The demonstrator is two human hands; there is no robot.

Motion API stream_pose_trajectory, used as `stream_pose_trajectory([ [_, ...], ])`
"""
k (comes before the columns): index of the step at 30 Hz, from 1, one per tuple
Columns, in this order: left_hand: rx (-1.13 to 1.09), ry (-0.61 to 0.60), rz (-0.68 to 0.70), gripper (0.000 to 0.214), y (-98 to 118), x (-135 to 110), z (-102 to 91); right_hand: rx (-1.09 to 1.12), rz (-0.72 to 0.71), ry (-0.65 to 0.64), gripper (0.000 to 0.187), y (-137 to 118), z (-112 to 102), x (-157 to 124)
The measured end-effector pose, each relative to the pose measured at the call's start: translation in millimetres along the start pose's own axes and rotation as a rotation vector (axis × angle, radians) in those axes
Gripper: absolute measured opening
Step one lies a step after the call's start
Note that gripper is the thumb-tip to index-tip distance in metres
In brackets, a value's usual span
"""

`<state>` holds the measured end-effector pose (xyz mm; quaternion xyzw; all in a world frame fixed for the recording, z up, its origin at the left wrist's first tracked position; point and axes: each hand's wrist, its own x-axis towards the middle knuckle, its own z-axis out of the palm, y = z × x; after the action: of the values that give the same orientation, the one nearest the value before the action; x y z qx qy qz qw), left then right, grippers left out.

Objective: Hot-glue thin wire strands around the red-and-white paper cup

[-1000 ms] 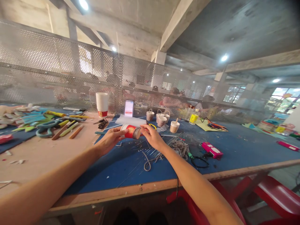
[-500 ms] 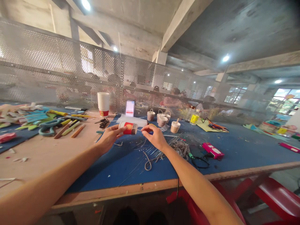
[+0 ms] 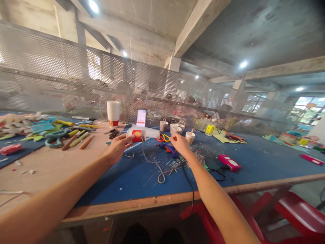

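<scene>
Paper cup [image 3: 137, 136], white with a red band, is held on its side above the blue table [image 3: 111, 188], gripped by the left hand's [image 3: 117, 148] fingers; its long axis is laid nearly level, greyish-brown end pointed right (grey cord [image 3: 155, 162] trailing). The right hand's [image 3: 180, 144] fingertips are bunched; whether anything is pinched cannot be told.

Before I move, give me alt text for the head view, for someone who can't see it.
The left hand holds a paper cup on its side, a gray cord trailing from it onto the blue tabletop. The right hand is apart from it, near a glue gun.
</scene>
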<state>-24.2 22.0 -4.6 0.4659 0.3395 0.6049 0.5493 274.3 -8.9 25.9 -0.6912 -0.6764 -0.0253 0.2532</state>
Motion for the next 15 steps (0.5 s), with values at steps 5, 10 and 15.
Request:
stream_pose_trajectory([
  [5, -0.007, -0.014, -0.006, 0.028, -0.9, -0.5, 0.3, -0.132, 0.062, -0.169, 0.036, 20.6, 0.2, -4.1],
  [10, -0.02, -0.021, -0.016, 0.028, -2.4, -0.1, -0.6, -0.078, 0.083, -0.252, 0.047, 21.1, 14.9, -1.2],
  [15, -0.043, -0.02, -0.034, 0.026, -1.5, -1.3, -0.2, 0.087, 0.09, -0.218, 0.049, 27.1, 15.3, 2.0],
])
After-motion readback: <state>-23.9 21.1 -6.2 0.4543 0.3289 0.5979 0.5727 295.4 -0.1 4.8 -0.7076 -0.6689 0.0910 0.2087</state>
